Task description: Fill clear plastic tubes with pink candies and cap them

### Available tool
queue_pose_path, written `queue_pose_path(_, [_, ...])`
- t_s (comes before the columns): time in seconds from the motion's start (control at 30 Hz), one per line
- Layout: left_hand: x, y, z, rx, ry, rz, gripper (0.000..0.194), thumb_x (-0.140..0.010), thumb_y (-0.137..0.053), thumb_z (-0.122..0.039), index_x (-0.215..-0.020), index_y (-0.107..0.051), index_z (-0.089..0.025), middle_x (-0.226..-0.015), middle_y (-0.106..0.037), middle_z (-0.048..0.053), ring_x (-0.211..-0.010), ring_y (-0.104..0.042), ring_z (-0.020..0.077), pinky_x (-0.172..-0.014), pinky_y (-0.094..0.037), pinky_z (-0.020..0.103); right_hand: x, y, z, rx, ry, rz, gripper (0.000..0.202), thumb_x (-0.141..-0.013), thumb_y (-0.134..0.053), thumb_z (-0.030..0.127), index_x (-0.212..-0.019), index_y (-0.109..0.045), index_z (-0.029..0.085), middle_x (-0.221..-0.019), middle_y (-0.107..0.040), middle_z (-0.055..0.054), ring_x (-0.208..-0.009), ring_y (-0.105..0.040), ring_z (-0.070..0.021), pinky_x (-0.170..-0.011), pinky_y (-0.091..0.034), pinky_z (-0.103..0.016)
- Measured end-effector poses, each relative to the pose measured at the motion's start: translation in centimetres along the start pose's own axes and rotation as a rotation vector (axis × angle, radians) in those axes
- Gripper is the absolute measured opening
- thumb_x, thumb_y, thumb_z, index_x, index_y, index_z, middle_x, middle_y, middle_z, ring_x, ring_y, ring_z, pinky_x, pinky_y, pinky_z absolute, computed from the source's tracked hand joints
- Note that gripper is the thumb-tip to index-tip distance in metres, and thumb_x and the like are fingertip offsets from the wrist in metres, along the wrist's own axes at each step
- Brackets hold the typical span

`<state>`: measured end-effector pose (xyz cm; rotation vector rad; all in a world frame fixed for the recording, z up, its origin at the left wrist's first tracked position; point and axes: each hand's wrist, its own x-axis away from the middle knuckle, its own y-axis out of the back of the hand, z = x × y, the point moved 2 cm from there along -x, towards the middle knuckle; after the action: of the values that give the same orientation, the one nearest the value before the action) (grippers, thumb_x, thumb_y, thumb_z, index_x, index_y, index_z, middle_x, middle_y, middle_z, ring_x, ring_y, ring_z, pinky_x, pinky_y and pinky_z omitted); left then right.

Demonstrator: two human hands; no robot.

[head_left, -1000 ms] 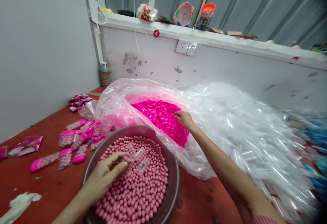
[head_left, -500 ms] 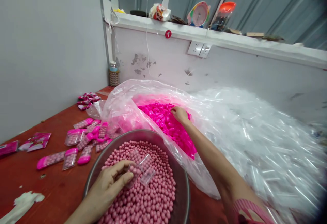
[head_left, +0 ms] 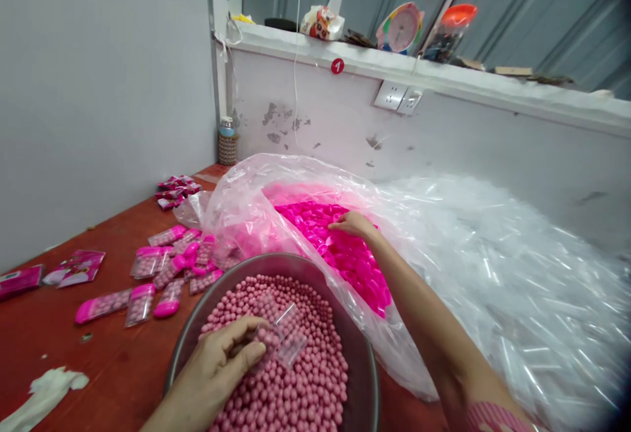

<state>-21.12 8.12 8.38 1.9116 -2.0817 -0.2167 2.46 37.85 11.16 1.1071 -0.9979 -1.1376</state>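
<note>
Over a dark bowl [head_left: 372, 353] of pink beads [head_left: 296, 392], my left hand [head_left: 221, 360] is closed on a small clear plastic box [head_left: 269, 338] with pink beads in it. Other clear boxes [head_left: 290, 348] lie on the beads just beside it. My right hand [head_left: 357, 225] reaches into a clear plastic bag [head_left: 256, 175] full of bright pink caps [head_left: 340, 248]. Its fingers are pressed together at the caps' surface; whatever is between the fingertips is hidden.
Several filled, pink-capped boxes [head_left: 140, 304] lie on the red table [head_left: 118, 366] left of the bowl, near pink packets [head_left: 81, 267]. A big heap of clear plastic boxes [head_left: 503, 274] fills the right side. A clock [head_left: 401, 27] stands on the shelf [head_left: 365, 57].
The view has turned slightly left, so things appear shifted to the right. My right hand stays in the caps, its fingers now flatter against them. My left hand keeps its box.
</note>
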Motion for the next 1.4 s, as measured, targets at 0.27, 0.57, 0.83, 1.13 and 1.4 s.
queue_pose_path(0.27, [-0.1,0.0,-0.3,0.004,-0.007,-0.031,0.032,-0.079,-0.050,-0.035,-0.106,-0.059,-0.020,-0.094,-0.067,0.002,-0.089,-0.059,0.0187,-0.077,-0.044,0.023,-2.3,-0.4,1.8,0.064,-0.157,-0.076,0.037,-0.080,-0.052,0.045,-0.090,-0.061,0.011,-0.089,-0.064,-0.012,-0.077,-0.061,-0.0180,-0.064,-0.046,-0.028])
queue_pose_path(0.57, [0.3,0.4,-0.8,0.031,-0.095,-0.120,0.026,-0.081,-0.049,-0.030,-0.100,-0.062,-0.019,-0.094,-0.067,0.003,-0.087,-0.060,0.0186,-0.077,-0.046,0.025,3.5,2.8,4.6,-0.044,0.122,-0.191,0.023,-0.083,-0.052,0.027,-0.102,-0.059,0.016,-0.099,-0.064,-0.008,-0.090,-0.059,-0.0170,-0.077,-0.043,-0.025])
queue_pose_path(0.83, [0.6,0.4,-0.9,0.012,-0.268,-0.184,0.028,-0.081,-0.051,-0.026,-0.106,-0.062,-0.018,-0.101,-0.067,0.005,-0.093,-0.060,0.0185,-0.085,-0.043,0.027,20.6,1.1,10.2,-0.675,0.805,0.029,0.022,-0.081,-0.055,0.031,-0.101,-0.059,0.023,-0.087,-0.065,-0.003,-0.077,-0.061,-0.0163,-0.067,-0.048,-0.027])
queue_pose_path(1.13, [1.9,0.3,-1.9,-0.104,-0.433,-0.214,0.021,-0.083,-0.051,-0.023,-0.094,-0.068,-0.017,-0.086,-0.070,0.004,-0.078,-0.063,0.0153,-0.072,-0.045,0.023,24.2,-1.4,11.2,-0.546,0.909,-0.048,0.015,-0.082,-0.053,0.025,-0.096,-0.057,0.021,-0.079,-0.061,-0.004,-0.072,-0.057,-0.0161,-0.064,-0.046,-0.027])
queue_pose_path(1.4, [2.1,-0.1,-0.9,-0.325,-0.509,-0.232,0.024,-0.083,-0.048,-0.020,-0.098,-0.067,-0.017,-0.079,-0.070,0.007,-0.072,-0.063,0.0172,-0.070,-0.045,0.026,25.0,-2.5,11.5,-0.396,1.008,-0.129,0.015,-0.085,-0.048,0.021,-0.099,-0.054,0.020,-0.078,-0.058,-0.007,-0.074,-0.054,-0.0180,-0.064,-0.044,-0.029])
